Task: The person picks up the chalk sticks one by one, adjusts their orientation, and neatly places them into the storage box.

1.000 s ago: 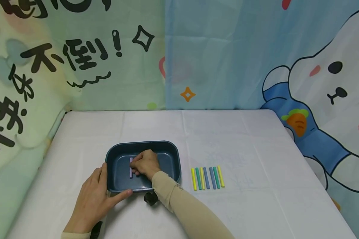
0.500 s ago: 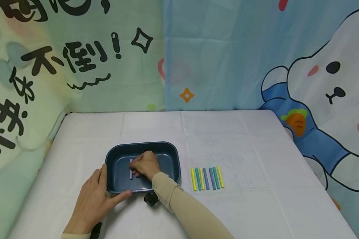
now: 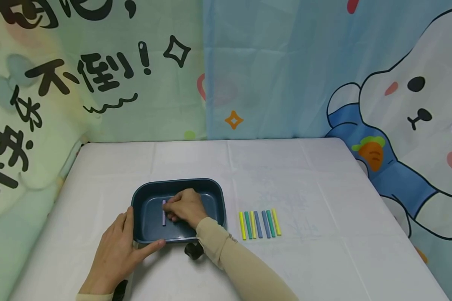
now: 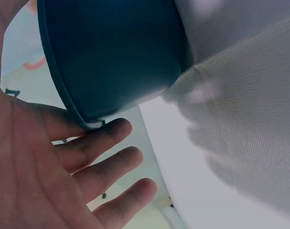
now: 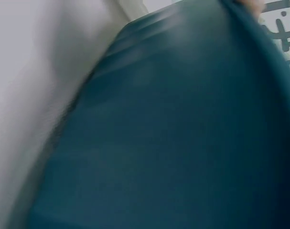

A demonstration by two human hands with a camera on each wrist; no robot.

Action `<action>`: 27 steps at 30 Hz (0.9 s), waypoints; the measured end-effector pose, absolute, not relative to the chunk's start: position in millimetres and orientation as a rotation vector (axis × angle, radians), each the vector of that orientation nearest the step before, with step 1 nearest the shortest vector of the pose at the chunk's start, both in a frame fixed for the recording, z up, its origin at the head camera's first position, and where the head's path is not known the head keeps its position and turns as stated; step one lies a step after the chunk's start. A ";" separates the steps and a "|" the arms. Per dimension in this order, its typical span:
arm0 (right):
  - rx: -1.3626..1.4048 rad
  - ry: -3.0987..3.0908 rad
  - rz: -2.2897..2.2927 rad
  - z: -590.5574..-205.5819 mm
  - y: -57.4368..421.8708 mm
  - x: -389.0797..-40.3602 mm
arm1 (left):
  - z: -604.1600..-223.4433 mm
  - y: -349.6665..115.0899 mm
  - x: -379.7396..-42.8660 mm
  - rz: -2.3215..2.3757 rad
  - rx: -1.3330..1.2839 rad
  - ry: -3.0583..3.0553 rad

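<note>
A dark blue rectangular tray (image 3: 177, 240) stands on the white-covered table in the head view. Inside it, left of the middle, a purple chalk stick (image 3: 164, 221) lies lengthwise toward the person. My right hand (image 3: 186, 207) reaches over the near rim with bent fingers, its thumb and fingertips pinching the upper part of that stick. The left hand (image 3: 116, 249) steadies the tray's near left corner, thumb along the front rim. In the left wrist view its fingers (image 4: 109, 174) extend fairly straight beside the tray wall (image 4: 116, 57). The right wrist view is blurred and filled by the tray's outer wall (image 5: 173, 124).
Several chalk sticks in yellow, green and blue stand in a row on the table right of the tray, with a yellow stick (image 3: 276, 221) at the right end. A printed cloth (image 3: 271, 71) hangs behind the table.
My right wrist and sleeve have shifted slightly right, while the fingertips stay at the purple chalk stick. The left hand and the tray keep their places.
</note>
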State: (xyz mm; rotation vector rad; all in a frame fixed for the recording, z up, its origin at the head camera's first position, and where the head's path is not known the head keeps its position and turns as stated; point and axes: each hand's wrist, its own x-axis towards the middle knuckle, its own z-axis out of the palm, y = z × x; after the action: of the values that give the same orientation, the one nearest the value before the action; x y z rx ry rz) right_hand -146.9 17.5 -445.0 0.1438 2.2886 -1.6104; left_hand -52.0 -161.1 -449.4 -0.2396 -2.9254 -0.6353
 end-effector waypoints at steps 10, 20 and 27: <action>0.046 2.307 -1.607 -426.9 32.8 -138.8 | -449.6 -161.5 -52.3 -0.616 -0.241 -2.935; -0.132 2.254 -1.764 -400.8 60.7 -127.1 | -447.1 -159.7 -51.8 -0.623 -0.206 -2.962; -0.170 2.282 -1.781 -385.0 83.1 -119.9 | -447.5 -159.5 -52.5 -0.619 -0.193 -2.964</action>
State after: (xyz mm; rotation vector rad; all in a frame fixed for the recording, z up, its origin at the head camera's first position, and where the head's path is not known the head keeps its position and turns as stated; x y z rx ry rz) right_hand -119.9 83.1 -385.0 -0.1696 2.2817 -1.7809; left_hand -52.5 -159.5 -447.5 -0.1933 -2.9638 -0.6189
